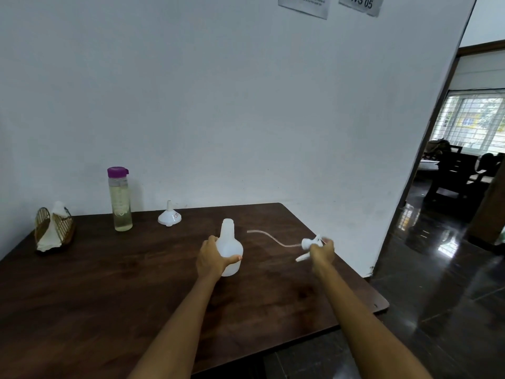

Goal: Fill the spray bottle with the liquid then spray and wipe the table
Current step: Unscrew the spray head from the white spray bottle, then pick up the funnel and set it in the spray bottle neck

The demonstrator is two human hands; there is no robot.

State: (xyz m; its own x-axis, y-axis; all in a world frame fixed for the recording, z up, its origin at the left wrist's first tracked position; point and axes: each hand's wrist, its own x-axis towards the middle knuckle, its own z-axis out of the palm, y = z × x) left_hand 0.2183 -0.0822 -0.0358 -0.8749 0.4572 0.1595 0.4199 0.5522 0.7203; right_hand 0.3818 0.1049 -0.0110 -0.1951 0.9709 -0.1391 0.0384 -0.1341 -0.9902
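Head view: left hand (211,258) curls round the uncapped spray bottle (229,248) upright mid-table (109,283); at its three o'clock, right hand (322,251) grips the sprayer head (310,244), tube trailing toward ten o'clock; liquid bottle (120,199) at ten o'clock.

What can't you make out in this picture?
- Head view: the notices on the wall are cut by the top edge, their print too small.
- The funnel label is too small to read.
- The right hand and its sprayer head are motion-blurred.
- The left hand hides part of the spray bottle.
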